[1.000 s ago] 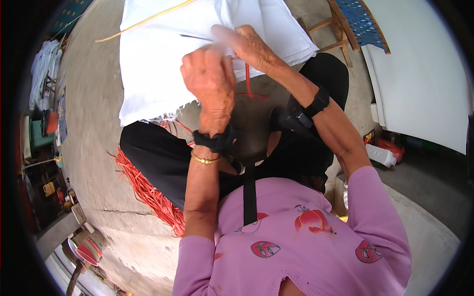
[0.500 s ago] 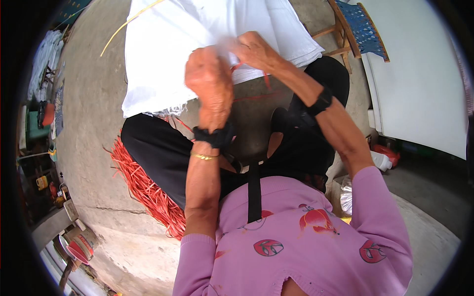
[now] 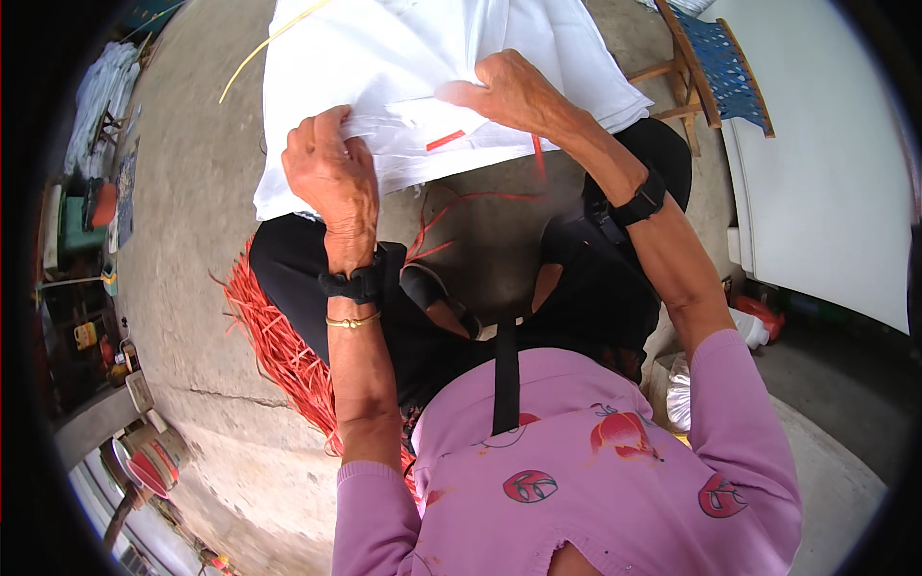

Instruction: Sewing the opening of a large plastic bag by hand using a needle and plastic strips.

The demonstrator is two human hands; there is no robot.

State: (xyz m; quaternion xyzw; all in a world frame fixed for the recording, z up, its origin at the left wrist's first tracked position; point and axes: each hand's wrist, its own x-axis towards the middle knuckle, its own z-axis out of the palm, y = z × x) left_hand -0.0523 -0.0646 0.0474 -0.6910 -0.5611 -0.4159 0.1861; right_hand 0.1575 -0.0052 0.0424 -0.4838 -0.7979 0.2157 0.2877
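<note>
A white woven plastic sack [image 3: 423, 48] is spread in front of me, its near part over my knees. My left hand [image 3: 331, 178] is closed on its near left part, with the thumb and bent fingers pinching the material. Farther to the right, my right hand [image 3: 523, 96] is closed on the sack too, its thumb pointing left and folds running from the grip. Between the hands a short red strip [image 3: 445, 141] lies on the white material. Another red strip [image 3: 539, 158] dangles below the right hand, blurred. The undersides of both hands' grips are hidden.
Beside my left leg lies a heap of red strips [image 3: 279, 346]. Loose red strands [image 3: 423, 230] hang between my knees. A yellow strip [image 3: 259, 48] crosses the sack's far left edge. A wooden chair with blue webbing [image 3: 720, 62] and a large white panel [image 3: 826, 173] stand right.
My hands have moved apart, the left one leftward and down, the right one slightly right. The short red strip between them now shows. The view has shifted a little.
</note>
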